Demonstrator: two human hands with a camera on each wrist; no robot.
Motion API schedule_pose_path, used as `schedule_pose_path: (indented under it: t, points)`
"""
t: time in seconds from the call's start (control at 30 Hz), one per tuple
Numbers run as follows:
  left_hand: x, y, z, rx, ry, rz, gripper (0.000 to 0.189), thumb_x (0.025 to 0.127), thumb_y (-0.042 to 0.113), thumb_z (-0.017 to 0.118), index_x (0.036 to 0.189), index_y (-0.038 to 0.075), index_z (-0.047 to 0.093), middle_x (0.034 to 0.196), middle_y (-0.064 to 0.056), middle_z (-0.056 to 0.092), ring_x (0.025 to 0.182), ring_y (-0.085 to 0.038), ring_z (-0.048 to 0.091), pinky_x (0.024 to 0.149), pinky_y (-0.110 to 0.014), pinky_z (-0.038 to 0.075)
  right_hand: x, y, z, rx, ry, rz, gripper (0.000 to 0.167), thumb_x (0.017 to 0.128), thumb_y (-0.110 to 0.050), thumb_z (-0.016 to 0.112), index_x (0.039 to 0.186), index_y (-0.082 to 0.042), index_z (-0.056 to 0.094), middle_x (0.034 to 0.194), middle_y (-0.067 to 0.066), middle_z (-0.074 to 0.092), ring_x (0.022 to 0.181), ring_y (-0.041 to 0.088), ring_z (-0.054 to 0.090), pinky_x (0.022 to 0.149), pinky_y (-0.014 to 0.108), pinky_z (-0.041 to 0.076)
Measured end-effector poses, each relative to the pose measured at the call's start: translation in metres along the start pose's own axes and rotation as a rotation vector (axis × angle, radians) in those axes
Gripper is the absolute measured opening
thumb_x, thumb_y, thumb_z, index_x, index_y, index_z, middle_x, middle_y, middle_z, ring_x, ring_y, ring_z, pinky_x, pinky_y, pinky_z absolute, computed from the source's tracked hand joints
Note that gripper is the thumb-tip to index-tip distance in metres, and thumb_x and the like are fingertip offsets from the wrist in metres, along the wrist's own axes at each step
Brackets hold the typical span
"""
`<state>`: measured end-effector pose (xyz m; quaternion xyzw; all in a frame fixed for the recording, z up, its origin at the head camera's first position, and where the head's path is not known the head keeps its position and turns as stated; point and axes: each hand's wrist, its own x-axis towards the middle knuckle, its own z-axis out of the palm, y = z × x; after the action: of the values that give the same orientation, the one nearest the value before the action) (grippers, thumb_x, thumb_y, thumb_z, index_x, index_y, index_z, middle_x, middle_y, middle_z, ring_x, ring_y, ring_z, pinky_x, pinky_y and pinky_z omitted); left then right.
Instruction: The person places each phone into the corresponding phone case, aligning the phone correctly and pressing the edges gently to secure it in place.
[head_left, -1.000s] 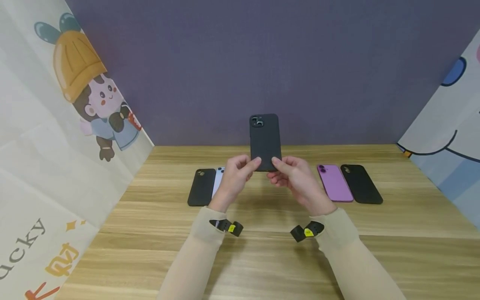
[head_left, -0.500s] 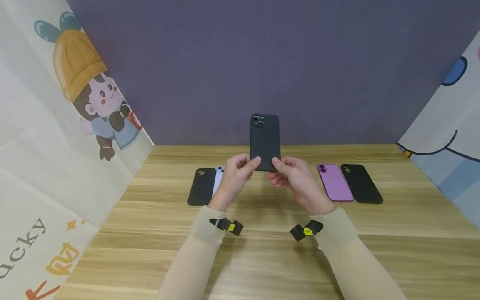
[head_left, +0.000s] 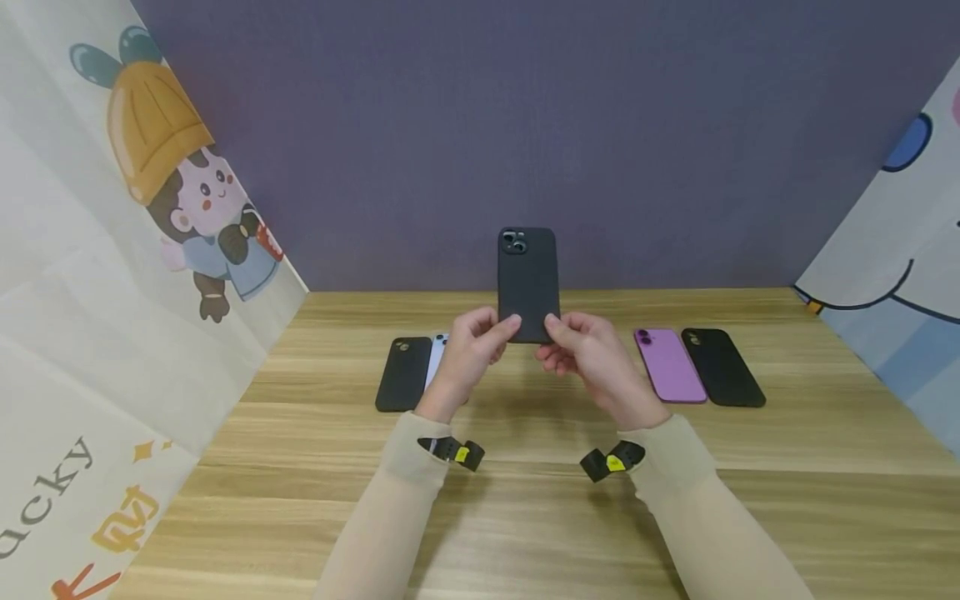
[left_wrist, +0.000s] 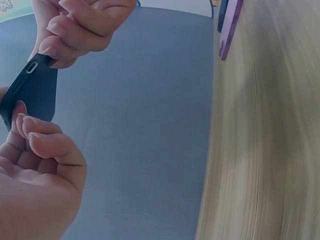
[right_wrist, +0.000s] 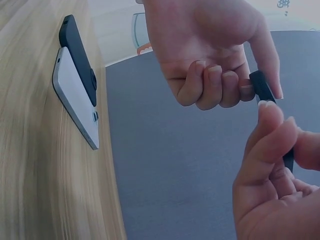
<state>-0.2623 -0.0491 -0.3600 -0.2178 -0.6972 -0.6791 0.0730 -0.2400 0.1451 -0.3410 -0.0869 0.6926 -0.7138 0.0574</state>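
A phone in a black case (head_left: pixel 528 279) is held up above the table, its back and camera lenses facing me in the head view. My left hand (head_left: pixel 471 350) pinches its lower left corner, thumb on the back and fingers behind. The lower right corner is pinched the same way by my right hand (head_left: pixel 596 354). In the left wrist view the bottom edge of the cased phone (left_wrist: pixel 31 75) shows its port opening. My right wrist view catches both hands around the black case (right_wrist: pixel 262 86), seen edge-on; the phone's front is hidden from the head view.
On the wooden table (head_left: pixel 525 517), a black case (head_left: pixel 403 375) lies at left beside a light-coloured phone (head_left: pixel 435 360), partly covered by my left hand. A purple phone (head_left: pixel 670 365) and another black case (head_left: pixel 722 367) lie at right. A dark panel (head_left: pixel 525 125) stands behind.
Both hands keep their grip on the cased phone. It has tipped very slightly to the left; the things on the table have not moved.
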Motion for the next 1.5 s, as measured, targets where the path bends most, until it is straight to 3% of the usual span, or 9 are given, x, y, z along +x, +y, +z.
schedule_pose_path:
  t: [0.33, 0.5, 0.77, 1.07, 1.23, 1.5]
  points:
    - [0.001, 0.003, 0.0, -0.052, 0.022, -0.051, 0.031, 0.1, 0.024, 0.064, 0.075, 0.009, 0.053, 0.061, -0.002, 0.046, 0.057, -0.016, 0.044, 0.055, -0.028, 0.038, -0.001, -0.003, 0.0, -0.002, -0.013, -0.005, 0.031, 0.105, -0.027, 0.058, 0.094, 0.001, 0.056, 0.074, 0.005, 0.069, 0.061, 0.013, 0.063, 0.057, 0.025, 0.051]
    - [0.003, 0.004, -0.001, -0.086, 0.065, -0.073, 0.033, 0.099, 0.025, 0.064, 0.072, 0.011, 0.052, 0.059, 0.0, 0.043, 0.055, -0.015, 0.043, 0.054, -0.027, 0.038, -0.001, -0.003, -0.001, -0.032, -0.046, -0.008, 0.031, 0.105, -0.026, 0.058, 0.094, 0.003, 0.056, 0.074, 0.007, 0.068, 0.062, 0.014, 0.063, 0.058, 0.027, 0.051]
    - [0.003, 0.004, -0.004, -0.067, 0.104, -0.069, 0.033, 0.1, 0.025, 0.064, 0.072, 0.011, 0.053, 0.059, 0.001, 0.043, 0.056, -0.015, 0.042, 0.054, -0.027, 0.038, -0.002, -0.003, -0.003, -0.048, -0.123, 0.019, 0.03, 0.104, -0.025, 0.06, 0.091, 0.002, 0.055, 0.075, 0.01, 0.069, 0.064, 0.019, 0.065, 0.061, 0.032, 0.054]
    - [0.003, 0.003, -0.006, -0.073, 0.07, -0.052, 0.03, 0.099, 0.018, 0.064, 0.072, 0.011, 0.054, 0.061, 0.003, 0.044, 0.056, -0.013, 0.042, 0.054, -0.025, 0.037, -0.001, -0.005, -0.006, -0.106, -0.187, 0.066, 0.037, 0.104, -0.031, 0.061, 0.103, 0.005, 0.06, 0.079, 0.012, 0.071, 0.066, 0.021, 0.068, 0.064, 0.033, 0.058]
    - [0.003, 0.004, -0.006, -0.121, 0.023, -0.065, 0.027, 0.099, 0.017, 0.063, 0.073, 0.011, 0.056, 0.062, 0.003, 0.045, 0.056, -0.012, 0.041, 0.053, -0.026, 0.035, -0.001, -0.007, -0.008, -0.06, -0.118, 0.03, 0.039, 0.105, -0.037, 0.057, 0.1, 0.002, 0.063, 0.078, 0.01, 0.07, 0.063, 0.019, 0.067, 0.063, 0.034, 0.058]
    - [0.001, 0.005, -0.003, -0.11, -0.129, -0.107, 0.026, 0.099, 0.017, 0.062, 0.075, 0.009, 0.057, 0.067, 0.002, 0.049, 0.056, -0.013, 0.042, 0.053, -0.026, 0.035, -0.001, -0.01, -0.017, 0.043, 0.0, -0.019, 0.036, 0.105, -0.039, 0.055, 0.097, -0.006, 0.065, 0.075, 0.004, 0.066, 0.063, 0.016, 0.064, 0.064, 0.033, 0.057]
